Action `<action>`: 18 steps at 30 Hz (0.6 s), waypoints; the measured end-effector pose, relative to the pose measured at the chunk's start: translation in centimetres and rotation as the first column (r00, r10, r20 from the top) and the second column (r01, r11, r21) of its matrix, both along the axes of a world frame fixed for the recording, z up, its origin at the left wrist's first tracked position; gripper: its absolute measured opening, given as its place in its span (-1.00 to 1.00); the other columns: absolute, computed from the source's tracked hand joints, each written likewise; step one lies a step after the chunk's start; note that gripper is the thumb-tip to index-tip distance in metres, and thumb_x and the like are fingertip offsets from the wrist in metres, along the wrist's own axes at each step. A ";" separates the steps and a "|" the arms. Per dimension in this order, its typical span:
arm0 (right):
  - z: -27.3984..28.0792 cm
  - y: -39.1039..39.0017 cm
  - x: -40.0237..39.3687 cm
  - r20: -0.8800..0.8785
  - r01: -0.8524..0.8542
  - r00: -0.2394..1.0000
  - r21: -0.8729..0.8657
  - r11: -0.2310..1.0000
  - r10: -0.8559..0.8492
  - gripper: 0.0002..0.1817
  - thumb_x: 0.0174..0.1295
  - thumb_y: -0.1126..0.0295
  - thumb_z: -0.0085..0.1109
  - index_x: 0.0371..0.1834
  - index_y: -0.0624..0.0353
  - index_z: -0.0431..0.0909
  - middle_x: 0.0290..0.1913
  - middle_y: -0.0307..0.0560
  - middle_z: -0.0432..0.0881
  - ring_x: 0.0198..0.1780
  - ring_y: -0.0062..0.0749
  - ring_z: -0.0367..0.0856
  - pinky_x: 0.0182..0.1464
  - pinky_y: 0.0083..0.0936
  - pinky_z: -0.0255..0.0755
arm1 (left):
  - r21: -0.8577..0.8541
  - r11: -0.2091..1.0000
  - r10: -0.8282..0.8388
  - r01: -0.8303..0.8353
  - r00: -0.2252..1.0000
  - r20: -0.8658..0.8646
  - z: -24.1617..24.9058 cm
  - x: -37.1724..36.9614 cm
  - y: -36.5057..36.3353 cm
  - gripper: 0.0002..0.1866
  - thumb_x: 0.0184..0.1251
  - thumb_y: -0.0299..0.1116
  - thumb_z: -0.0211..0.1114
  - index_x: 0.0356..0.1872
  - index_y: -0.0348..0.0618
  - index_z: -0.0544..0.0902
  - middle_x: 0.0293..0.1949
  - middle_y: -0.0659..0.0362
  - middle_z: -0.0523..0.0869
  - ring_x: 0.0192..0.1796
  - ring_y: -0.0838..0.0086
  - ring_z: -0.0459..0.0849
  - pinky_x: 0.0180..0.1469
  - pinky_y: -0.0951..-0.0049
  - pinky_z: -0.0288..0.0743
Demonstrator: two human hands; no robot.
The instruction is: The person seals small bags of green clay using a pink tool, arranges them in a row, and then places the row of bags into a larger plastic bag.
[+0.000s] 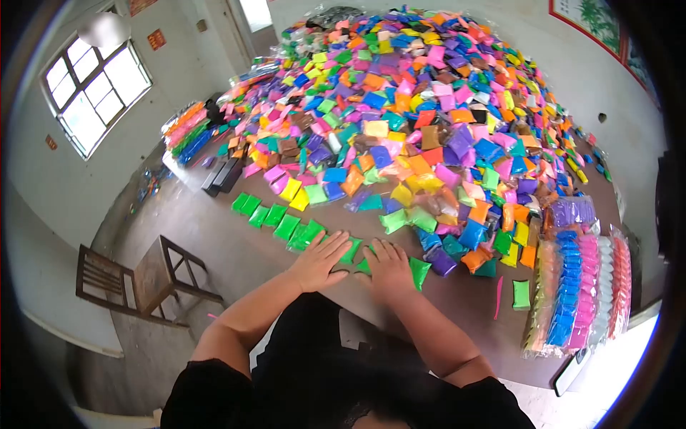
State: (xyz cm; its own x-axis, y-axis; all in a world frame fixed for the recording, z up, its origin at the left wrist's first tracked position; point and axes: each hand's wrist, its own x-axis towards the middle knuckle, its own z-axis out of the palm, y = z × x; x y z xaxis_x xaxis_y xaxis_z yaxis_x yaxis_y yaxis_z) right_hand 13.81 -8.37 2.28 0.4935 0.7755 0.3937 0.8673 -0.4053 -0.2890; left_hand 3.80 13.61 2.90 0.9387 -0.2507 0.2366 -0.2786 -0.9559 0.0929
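A line of small, shiny green packets (287, 227) lies along the near side of the table. My left hand (319, 263) rests over this row, fingers stretched out flat, partly covering packets beneath. A green packet (351, 250) shows between my two hands. My right hand (390, 273) lies palm down on the row as well, its fingers extended and partly hiding what is under them. Just right of it sits another green packet (419, 272). Neither hand is wrapped round anything.
A large heap of multicoloured packets (400, 93) covers the table (457, 314) beyond my hands. Bundled packets in clear wrap (572, 293) stand at right, near a lone green packet (521, 294) and a phone (571, 373). A wooden chair (153, 275) stands at left.
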 end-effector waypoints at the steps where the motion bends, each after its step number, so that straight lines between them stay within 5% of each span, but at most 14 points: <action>1: 0.0 -0.1 -0.1 0.002 0.013 1.000 -0.007 1.000 -0.013 -0.30 0.17 -0.04 0.33 0.29 0.16 0.50 0.38 0.11 0.43 0.45 -0.02 0.34 0.51 0.01 0.09 | -0.006 1.000 0.022 -0.022 1.000 -0.003 0.5 0.0 -0.2 -0.17 0.33 0.05 0.29 0.50 -0.19 0.27 0.57 -0.03 0.22 0.60 0.12 0.16 0.59 -0.08 -0.08; 4: 0.0 0.0 0.0 -0.002 0.009 1.000 -0.044 0.999 -0.010 -0.30 0.17 -0.05 0.33 0.30 0.14 0.51 0.40 0.11 0.43 0.47 -0.03 0.32 0.52 0.00 0.08 | 0.000 0.970 0.240 -0.245 0.951 0.195 1.3 -0.2 0.0 -0.12 0.33 0.13 0.27 0.52 -0.22 0.23 0.56 -0.08 0.21 0.61 0.08 0.13 0.59 -0.16 -0.16; 8: 0.6 0.0 -0.2 0.030 0.018 0.999 -0.092 0.996 -0.016 -0.29 0.15 -0.07 0.35 0.29 0.14 0.51 0.41 0.12 0.42 0.46 -0.01 0.35 0.51 -0.01 0.10 | -0.013 0.966 0.259 -0.258 0.966 0.010 -0.7 -0.8 1.4 -0.11 0.36 0.16 0.24 0.52 -0.24 0.22 0.54 -0.14 0.23 0.61 0.03 0.12 0.59 -0.15 -0.18; 15: -0.4 0.8 -0.6 0.175 0.012 0.985 -0.023 1.000 -0.008 -0.34 0.13 -0.01 0.39 0.23 0.15 0.56 0.40 0.13 0.44 0.45 0.00 0.36 0.49 0.00 0.16 | -0.036 0.936 0.351 -0.351 0.916 0.194 -1.1 -1.3 2.7 -0.11 0.36 0.20 0.22 0.49 -0.30 0.27 0.52 -0.15 0.25 0.59 0.01 0.14 0.58 -0.17 -0.13; 18: 0.0 0.8 -0.7 0.194 -0.006 0.981 0.018 1.000 0.002 -0.34 0.04 0.05 0.46 0.18 0.17 0.58 0.38 0.16 0.45 0.42 0.02 0.40 0.44 0.03 0.24 | -0.161 0.937 0.320 -0.309 0.946 0.053 -1.3 -1.4 3.0 -0.12 0.37 0.20 0.21 0.47 -0.32 0.29 0.52 -0.17 0.25 0.59 0.00 0.15 0.56 -0.22 -0.12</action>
State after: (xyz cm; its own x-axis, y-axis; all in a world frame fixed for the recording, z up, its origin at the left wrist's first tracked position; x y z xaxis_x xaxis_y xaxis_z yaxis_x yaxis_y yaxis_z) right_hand 13.09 -7.61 2.28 0.4033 0.7687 0.4964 0.9092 -0.3981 -0.1223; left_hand 2.37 16.62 1.58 0.9411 0.0979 0.3236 0.0220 -0.9728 0.2305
